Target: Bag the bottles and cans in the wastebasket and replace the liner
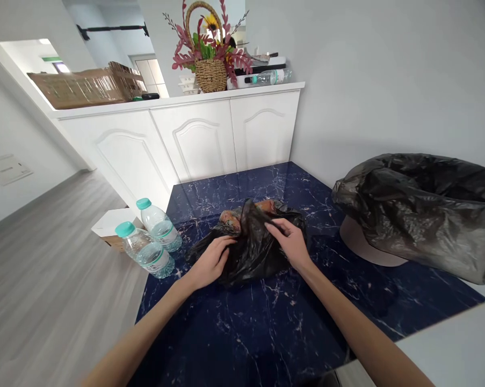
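A crumpled black plastic bag [253,248] lies on the dark blue marbled mat [266,322], with something brownish [230,217] showing at its top. My left hand [210,261] grips the bag's left side, fingers curled into the plastic. My right hand [289,241] pinches the plastic near the bag's upper right. What the bag contains is mostly hidden.
Two water bottles with teal caps [149,250] lie at the mat's left edge beside a small box [111,224]. A bin lined with a black bag [423,212] lies tipped at the right. White cabinets [197,140] with a flower basket [211,64] stand behind.
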`<action>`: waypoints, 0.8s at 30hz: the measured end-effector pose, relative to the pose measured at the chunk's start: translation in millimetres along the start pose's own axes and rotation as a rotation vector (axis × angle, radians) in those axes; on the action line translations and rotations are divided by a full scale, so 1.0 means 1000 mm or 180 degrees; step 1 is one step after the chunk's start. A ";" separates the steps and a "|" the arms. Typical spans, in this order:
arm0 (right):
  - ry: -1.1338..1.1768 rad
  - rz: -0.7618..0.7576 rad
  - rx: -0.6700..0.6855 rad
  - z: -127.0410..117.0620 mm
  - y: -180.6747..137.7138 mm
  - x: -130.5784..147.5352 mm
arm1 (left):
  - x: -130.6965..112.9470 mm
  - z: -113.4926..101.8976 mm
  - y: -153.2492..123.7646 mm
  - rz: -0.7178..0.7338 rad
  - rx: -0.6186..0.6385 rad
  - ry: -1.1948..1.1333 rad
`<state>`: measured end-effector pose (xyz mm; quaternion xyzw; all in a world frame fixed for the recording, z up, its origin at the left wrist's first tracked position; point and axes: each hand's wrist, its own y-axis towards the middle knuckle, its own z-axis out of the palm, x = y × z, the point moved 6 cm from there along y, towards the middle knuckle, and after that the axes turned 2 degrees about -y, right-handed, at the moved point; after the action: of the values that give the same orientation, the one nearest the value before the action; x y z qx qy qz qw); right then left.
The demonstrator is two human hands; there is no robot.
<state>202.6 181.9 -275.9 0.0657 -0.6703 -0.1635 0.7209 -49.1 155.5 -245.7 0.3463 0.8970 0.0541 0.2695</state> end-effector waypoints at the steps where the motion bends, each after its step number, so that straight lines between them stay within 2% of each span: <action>1: 0.0246 0.0113 -0.0064 -0.004 0.003 -0.003 | 0.006 0.001 0.008 -0.0008 -0.0047 0.0103; 4: 0.0916 0.0403 -0.0217 -0.014 0.010 -0.011 | 0.016 0.002 0.026 -0.0037 -0.0079 0.0326; 8: 0.1535 0.0724 -0.0284 -0.022 0.014 -0.016 | 0.015 0.003 0.043 0.0019 0.0006 0.0639; 12: 0.1864 0.0924 -0.0248 -0.025 0.015 -0.018 | 0.010 0.005 0.068 0.0199 0.0278 0.0921; 17: 0.2082 0.0936 -0.0326 -0.030 0.019 -0.023 | 0.004 0.006 0.098 0.0338 0.0546 0.1123; 21: 0.2146 0.0894 -0.0415 -0.036 0.023 -0.027 | -0.008 0.003 0.101 0.0346 0.0583 0.1068; 24: 0.2141 0.0876 -0.0485 -0.040 0.025 -0.032 | -0.022 -0.011 0.092 0.0295 0.0560 0.0905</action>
<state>244.5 210.8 -301.9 -0.0289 -0.3844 -0.0837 0.9189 13.4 211.7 -200.5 0.3983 0.9104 0.0362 0.1057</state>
